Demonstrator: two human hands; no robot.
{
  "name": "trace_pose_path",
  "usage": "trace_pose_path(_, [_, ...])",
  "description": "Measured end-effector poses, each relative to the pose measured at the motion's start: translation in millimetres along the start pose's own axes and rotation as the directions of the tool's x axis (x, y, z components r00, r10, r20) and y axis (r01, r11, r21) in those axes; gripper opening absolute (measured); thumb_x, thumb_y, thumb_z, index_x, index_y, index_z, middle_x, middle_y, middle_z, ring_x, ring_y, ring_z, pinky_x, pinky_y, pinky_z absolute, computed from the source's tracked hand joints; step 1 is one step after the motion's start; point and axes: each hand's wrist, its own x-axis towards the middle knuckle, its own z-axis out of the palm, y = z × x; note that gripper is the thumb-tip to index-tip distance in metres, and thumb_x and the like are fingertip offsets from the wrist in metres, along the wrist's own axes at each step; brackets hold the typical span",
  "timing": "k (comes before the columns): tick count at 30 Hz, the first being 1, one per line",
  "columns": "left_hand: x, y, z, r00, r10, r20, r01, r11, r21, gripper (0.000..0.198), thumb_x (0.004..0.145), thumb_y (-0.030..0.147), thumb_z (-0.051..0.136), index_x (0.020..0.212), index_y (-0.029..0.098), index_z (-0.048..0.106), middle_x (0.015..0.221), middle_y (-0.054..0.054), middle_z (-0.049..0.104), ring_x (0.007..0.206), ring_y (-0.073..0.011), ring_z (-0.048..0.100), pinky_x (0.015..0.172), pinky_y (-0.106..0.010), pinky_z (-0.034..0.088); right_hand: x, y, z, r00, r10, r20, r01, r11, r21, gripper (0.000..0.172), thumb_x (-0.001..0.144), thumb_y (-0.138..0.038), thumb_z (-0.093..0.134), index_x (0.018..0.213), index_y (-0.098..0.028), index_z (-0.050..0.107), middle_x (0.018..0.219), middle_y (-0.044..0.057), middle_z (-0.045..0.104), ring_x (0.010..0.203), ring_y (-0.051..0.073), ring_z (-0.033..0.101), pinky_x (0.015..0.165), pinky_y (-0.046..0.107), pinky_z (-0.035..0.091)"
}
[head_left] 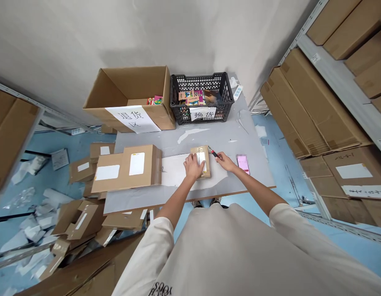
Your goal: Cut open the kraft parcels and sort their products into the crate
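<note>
A small brown cardboard parcel (203,160) with a white label lies on the grey table (208,137) in front of me. My left hand (192,166) rests flat on the parcel's left side, fingers spread over it. My right hand (225,161) is closed around a red-handled cutter (213,153), whose tip points at the parcel's upper right corner. A white sheet (174,170) lies under the parcel.
A pink phone (242,163) lies to the right of my right hand. Larger flat parcels (128,167) sit at the table's left. At the back stand an open carton (131,96) and a black crate (202,96), both labelled. Cardboard scraps (76,224) litter the floor; shelves of boxes (319,102) stand right.
</note>
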Motion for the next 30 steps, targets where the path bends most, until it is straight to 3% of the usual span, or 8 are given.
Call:
trace_pose_path(3, [-6, 23, 4.8, 0.999, 0.030, 0.040, -0.031, 0.999, 0.035, 0.090, 0.097, 0.063, 0.069, 0.171, 0.021, 0.041, 0.172, -0.025, 0.044, 0.155, -0.0474, 0.043, 0.124, -0.064, 0.038, 10, -6, -11, 0.999, 0.016, -0.040, -0.017, 1.000, -0.020, 0.036, 0.103, -0.053, 0.062, 0.125, -0.025, 0.060, 0.128, 0.009, 0.076, 0.116, 0.025, 0.070, 0.104, 0.039, 0.056])
trace_pose_path(7, [-11, 35, 9.1, 0.982, 0.148, 0.119, -0.160, 0.982, 0.099, 0.098, 0.091, 0.046, 0.076, 0.174, 0.021, 0.033, 0.176, -0.026, 0.039, 0.159, -0.0475, 0.038, 0.126, -0.064, 0.034, 17, -14, -13, 0.998, -0.001, -0.059, 0.001, 1.000, -0.012, 0.037, 0.103, -0.053, 0.062, 0.126, -0.025, 0.061, 0.138, 0.010, 0.073, 0.126, 0.025, 0.068, 0.111, 0.041, 0.054])
trace_pose_path(12, [-5, 12, -2.6, 0.887, 0.350, 0.300, -0.400, 0.908, 0.123, 0.110, 0.078, 0.012, 0.072, 0.176, 0.027, 0.026, 0.175, -0.023, 0.040, 0.164, -0.0409, 0.035, 0.128, -0.063, 0.032, 11, -15, -6, 0.999, 0.020, -0.038, -0.019, 0.999, 0.026, 0.044, 0.101, -0.062, 0.063, 0.123, -0.025, 0.060, 0.125, 0.007, 0.076, 0.105, 0.023, 0.070, 0.094, 0.036, 0.059])
trace_pose_path(15, [0, -5, -12.6, 0.844, 0.424, 0.327, -0.474, 0.876, 0.088, 0.108, 0.079, 0.007, 0.069, 0.176, 0.027, 0.025, 0.172, -0.021, 0.043, 0.166, -0.0363, 0.034, 0.132, -0.060, 0.026, 2, -13, 1, 0.996, 0.076, 0.041, -0.080, 0.991, 0.112, 0.041, 0.101, -0.063, 0.060, 0.116, -0.025, 0.058, 0.108, 0.004, 0.077, 0.095, 0.021, 0.071, 0.084, 0.033, 0.059])
trace_pose_path(19, [0, -10, -14.6, 0.876, 0.398, 0.274, -0.432, 0.898, 0.078, 0.081, 0.093, 0.027, 0.074, 0.166, 0.023, 0.041, 0.155, -0.020, 0.056, 0.153, -0.0360, 0.049, 0.132, -0.057, 0.027, -11, -14, 11, 0.983, 0.127, 0.130, -0.158, 0.951, 0.265, 0.032, 0.100, -0.055, 0.064, 0.109, -0.025, 0.058, 0.108, 0.006, 0.081, 0.101, 0.022, 0.077, 0.084, 0.031, 0.060])
trace_pose_path(22, [-1, -6, -9.5, 0.900, 0.362, 0.244, -0.397, 0.911, 0.112, 0.068, 0.093, 0.043, 0.081, 0.152, 0.021, 0.056, 0.144, -0.019, 0.062, 0.143, -0.0368, 0.057, 0.132, -0.056, 0.029, -16, -14, 7, 0.966, 0.132, 0.221, -0.196, 0.934, 0.299, 0.030, 0.100, -0.053, 0.067, 0.106, -0.024, 0.062, 0.108, 0.008, 0.083, 0.099, 0.024, 0.080, 0.081, 0.032, 0.062])
trace_pose_path(27, [1, -3, -5.1, 0.902, 0.351, 0.251, -0.389, 0.913, 0.122, 0.060, 0.091, 0.039, 0.085, 0.145, 0.021, 0.064, 0.138, -0.017, 0.064, 0.136, -0.0361, 0.062, 0.133, -0.055, 0.030, -11, -8, -28, 0.957, 0.152, 0.246, -0.170, 0.984, 0.052, 0.033, 0.106, -0.051, 0.059, 0.091, -0.022, 0.066, 0.096, 0.007, 0.081, 0.074, 0.020, 0.075, 0.070, 0.030, 0.058])
trace_pose_path(30, [2, -3, -5.1, 0.902, 0.352, 0.250, -0.387, 0.915, 0.110, 0.058, 0.091, 0.036, 0.084, 0.144, 0.022, 0.065, 0.136, -0.016, 0.065, 0.135, -0.0358, 0.063, 0.135, -0.056, 0.027, -6, -8, -48, 0.952, 0.125, 0.281, -0.111, 0.992, -0.064, 0.031, 0.107, -0.051, 0.058, 0.101, -0.023, 0.070, 0.088, 0.003, 0.079, 0.065, 0.019, 0.072, 0.067, 0.030, 0.056])
